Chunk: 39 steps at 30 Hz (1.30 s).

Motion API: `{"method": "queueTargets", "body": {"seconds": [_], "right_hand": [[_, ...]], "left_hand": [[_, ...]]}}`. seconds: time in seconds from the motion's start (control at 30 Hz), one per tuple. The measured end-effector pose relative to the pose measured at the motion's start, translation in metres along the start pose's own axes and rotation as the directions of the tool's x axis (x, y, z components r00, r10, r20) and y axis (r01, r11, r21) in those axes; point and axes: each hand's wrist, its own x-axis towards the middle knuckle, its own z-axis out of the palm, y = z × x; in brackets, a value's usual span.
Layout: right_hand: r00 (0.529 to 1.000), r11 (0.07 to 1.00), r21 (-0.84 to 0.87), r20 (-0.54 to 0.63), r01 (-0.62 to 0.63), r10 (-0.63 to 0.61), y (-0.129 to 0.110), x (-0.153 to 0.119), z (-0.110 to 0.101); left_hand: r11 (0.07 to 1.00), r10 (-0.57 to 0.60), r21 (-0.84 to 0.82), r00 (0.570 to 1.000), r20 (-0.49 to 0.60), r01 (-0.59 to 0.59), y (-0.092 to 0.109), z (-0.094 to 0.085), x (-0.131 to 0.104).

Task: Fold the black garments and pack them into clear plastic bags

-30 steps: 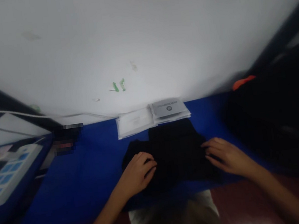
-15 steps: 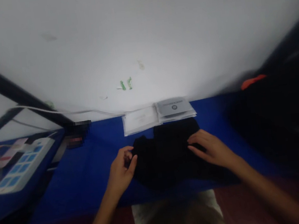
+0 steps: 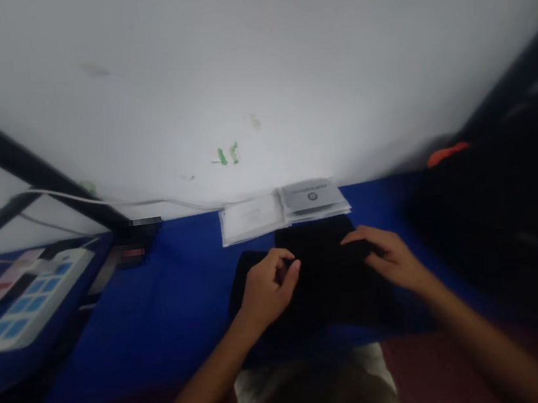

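Note:
A black cloth (image 3: 328,293), perhaps a garment, lies folded on the blue-covered table in front of me. Its folds are hard to make out in the dark. Over its left half, my left hand (image 3: 271,287) has its fingers curled, with thumb and forefinger pinched together on the fabric. At the right side of the cloth is my right hand (image 3: 389,257), its forefinger stretched across the fabric and its thumb apart below. Beyond the cloth lie a white plastic packet (image 3: 254,220) and a grey packet (image 3: 312,196) with a round dark mark.
On the left, a white power strip (image 3: 34,302) with blue sockets lies beside cables and small items. A white cable (image 3: 150,200) runs along the wall. Dark frame posts (image 3: 35,159) stand at both sides. A large dark mass (image 3: 510,222) fills the right, with an orange piece (image 3: 448,153) on top.
My left hand has moved right, from the cloth's left edge to over its middle, and its fingers have closed. The left part of the cloth has changed shape. My right hand has shifted slightly right.

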Motion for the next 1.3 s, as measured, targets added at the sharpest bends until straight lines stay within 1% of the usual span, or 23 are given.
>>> {"method": "queueTargets", "body": {"seconds": [0.07, 0.17, 0.27, 0.37, 0.47, 0.53, 0.57, 0.63, 0.67, 0.7, 0.73, 0.8, 0.83, 0.87, 0.9, 0.97, 1.03, 1.1, 1.17, 1.2, 1.23, 1.27, 1.3], "right_hand": [[0.998, 0.998, -0.048, -0.028, -0.049, 0.047, 0.015, -0.022, -0.020], [0.992, 0.986, -0.116, 0.031, -0.119, 0.123, 0.035, -0.051, -0.040], [0.967, 0.963, -0.191, 0.133, -0.189, 0.216, 0.047, -0.066, -0.050], [0.944, 0.941, -0.248, 0.178, -0.231, 0.279, 0.047, -0.064, -0.051], [0.962, 0.920, -0.315, 0.066, -0.233, 0.266, 0.037, -0.047, -0.048], [0.974, 0.922, -0.321, -0.011, -0.218, 0.226, 0.027, -0.029, -0.045], [0.978, 0.936, -0.291, -0.006, -0.199, 0.207, 0.022, -0.018, -0.044], [0.976, 0.974, -0.156, 0.117, -0.163, 0.182, 0.015, 0.004, -0.042], [0.960, 0.984, -0.068, 0.219, -0.164, 0.176, 0.014, 0.015, -0.041], [0.927, 0.982, 0.032, 0.336, -0.188, 0.166, 0.014, 0.025, -0.039], [0.873, 0.959, 0.132, 0.460, -0.249, 0.163, 0.016, 0.034, -0.037], [0.738, 0.840, 0.292, 0.651, -0.459, 0.177, 0.022, 0.045, -0.029], [0.689, 0.749, 0.347, 0.698, -0.564, 0.196, 0.025, 0.046, -0.023], [0.662, 0.651, 0.398, 0.716, -0.647, 0.220, 0.028, 0.046, -0.017], [0.656, 0.553, 0.451, 0.712, -0.701, 0.251, 0.030, 0.044, -0.009], [0.675, 0.388, 0.558, 0.664, -0.733, 0.321, 0.031, 0.037, 0.006], [0.692, 0.281, 0.638, 0.607, -0.717, 0.389, 0.028, 0.028, 0.019], [0.692, 0.228, 0.676, 0.567, -0.700, 0.446, 0.026, 0.021, 0.026], [0.681, 0.200, 0.690, 0.544, -0.696, 0.491, 0.025, 0.015, 0.030], [0.673, 0.190, 0.693, 0.537, -0.696, 0.509, 0.025, 0.013, 0.030], [0.667, 0.181, 0.696, 0.529, -0.695, 0.525, 0.026, 0.011, 0.030], [0.661, 0.173, 0.699, 0.523, -0.694, 0.538, 0.026, 0.008, 0.030], [0.658, 0.169, 0.701, 0.518, -0.693, 0.546, 0.027, 0.006, 0.029]], "left_hand": [[0.988, -0.145, 0.065, 0.982, 0.118, 0.138, -0.008, 0.008, 0.006], [0.963, -0.252, 0.165, 0.931, 0.263, 0.214, -0.008, 0.025, 0.014], [0.959, -0.262, 0.200, 0.903, 0.342, 0.202, 0.002, 0.042, 0.022], [0.963, -0.240, 0.211, 0.894, 0.378, 0.170, 0.011, 0.054, 0.029], [0.977, -0.186, 0.172, 0.899, 0.396, 0.127, 0.017, 0.061, 0.032], [0.996, -0.085, 0.063, 0.925, 0.370, 0.066, 0.022, 0.063, 0.031], [1.000, -0.011, -0.014, 0.941, 0.339, 0.017, 0.025, 0.062, 0.030], [0.977, 0.158, -0.178, 0.959, 0.234, -0.117, 0.033, 0.059, 0.027], [0.951, 0.229, -0.248, 0.959, 0.168, -0.184, 0.038, 0.057, 0.026], [0.923, 0.278, -0.302, 0.956, 0.094, -0.238, 0.042, 0.054, 0.026], [0.901, 0.293, -0.340, 0.956, 0.021, -0.269, 0.046, 0.051, 0.027], [0.887, 0.222, -0.390, 0.969, -0.106, -0.246, 0.051, 0.045, 0.030], [0.888, 0.152, -0.413, 0.977, -0.152, -0.203, 0.051, 0.042, 0.033], [0.886, 0.076, -0.438, 0.980, -0.185, -0.152, 0.048, 0.039, 0.036], [0.881, 0.005, -0.463, 0.979, -0.205, -0.102, 0.042, 0.036, 0.040], [0.878, -0.085, -0.478, 0.975, -0.204, -0.023, 0.022, 0.028, 0.048], [0.917, -0.082, -0.399, 0.986, -0.148, 0.016, -0.008, 0.016, 0.057], [0.986, 0.010, -0.167, 0.999, -0.039, -0.016, -0.046, -0.003, 0.065], [0.979, 0.134, 0.143, 0.985, 0.106, -0.149, -0.082, -0.024, 0.072], [0.942, 0.150, 0.270, 0.968, 0.200, -0.202, -0.099, -0.035, 0.075], [0.904, 0.125, 0.365, 0.953, 0.278, -0.225, -0.113, -0.045, 0.077], [0.873, 0.081, 0.430, 0.938, 0.337, -0.229, -0.124, -0.053, 0.079], [0.864, 0.063, 0.449, 0.933, 0.354, -0.229, -0.133, -0.059, 0.080]]}}
